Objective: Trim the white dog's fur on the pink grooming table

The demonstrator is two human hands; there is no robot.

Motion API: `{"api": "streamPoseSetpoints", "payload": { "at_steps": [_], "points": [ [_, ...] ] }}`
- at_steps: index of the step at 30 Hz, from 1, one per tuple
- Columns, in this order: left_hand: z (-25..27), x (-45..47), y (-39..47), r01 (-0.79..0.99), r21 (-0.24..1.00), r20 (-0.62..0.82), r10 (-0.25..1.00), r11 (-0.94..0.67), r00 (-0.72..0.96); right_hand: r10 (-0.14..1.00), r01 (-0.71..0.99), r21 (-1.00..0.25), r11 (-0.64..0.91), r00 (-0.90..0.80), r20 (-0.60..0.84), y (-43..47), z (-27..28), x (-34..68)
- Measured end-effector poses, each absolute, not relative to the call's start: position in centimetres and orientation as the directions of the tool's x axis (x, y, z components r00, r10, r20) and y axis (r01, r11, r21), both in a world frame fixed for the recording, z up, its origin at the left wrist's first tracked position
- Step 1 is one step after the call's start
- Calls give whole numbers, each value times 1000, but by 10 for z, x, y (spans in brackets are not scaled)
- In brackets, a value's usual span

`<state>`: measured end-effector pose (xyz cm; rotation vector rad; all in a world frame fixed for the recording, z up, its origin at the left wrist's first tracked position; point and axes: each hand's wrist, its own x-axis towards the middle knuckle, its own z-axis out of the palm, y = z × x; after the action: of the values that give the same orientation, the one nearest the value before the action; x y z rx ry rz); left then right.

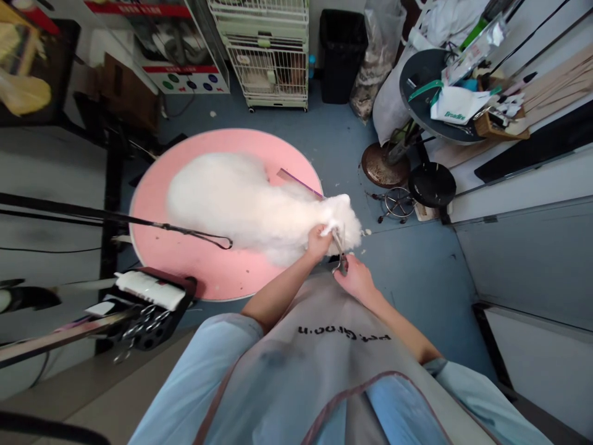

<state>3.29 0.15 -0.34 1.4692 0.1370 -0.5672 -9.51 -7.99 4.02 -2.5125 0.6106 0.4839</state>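
A fluffy white dog [241,201] lies on a round pink grooming table [217,281], its head [345,216] at the table's right edge. My left hand [319,242] is closed on the fur at the side of the head. In my right hand [356,279] is a pair of scissors [338,244], held by the handles with the blades against the fur near my left fingers. A comb [300,183] with a purple handle lies on the table behind the dog's neck.
A black grooming loop [204,235] hangs over the table. At the lower left a black holder [178,309] carries several scissors and a white bottle [151,289]. Cages [269,68] and a black bin [343,55] stand behind; a cluttered round side table [421,108] is at right.
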Motion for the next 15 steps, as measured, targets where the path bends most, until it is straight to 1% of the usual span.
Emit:
{"api": "streamPoseSetpoints", "payload": {
  "at_steps": [5,8,11,15],
  "points": [
    [-6,39,1,357,933,-357,-266,-51,895,-377,-549,-408,-729,820,-430,-80,35,-95],
    [-10,41,0,329,943,-328,-259,-42,908,-380,-530,-458,-714,842,-384,-80,31,-101],
    [-13,43,-5,351,936,-349,-263,-40,900,-381,-525,-549,-650,851,-362,-81,23,-110],
    [-14,43,-15,396,916,-398,-277,-64,875,-417,-507,-747,-430,845,-334,-83,13,-98]
  ]
}}
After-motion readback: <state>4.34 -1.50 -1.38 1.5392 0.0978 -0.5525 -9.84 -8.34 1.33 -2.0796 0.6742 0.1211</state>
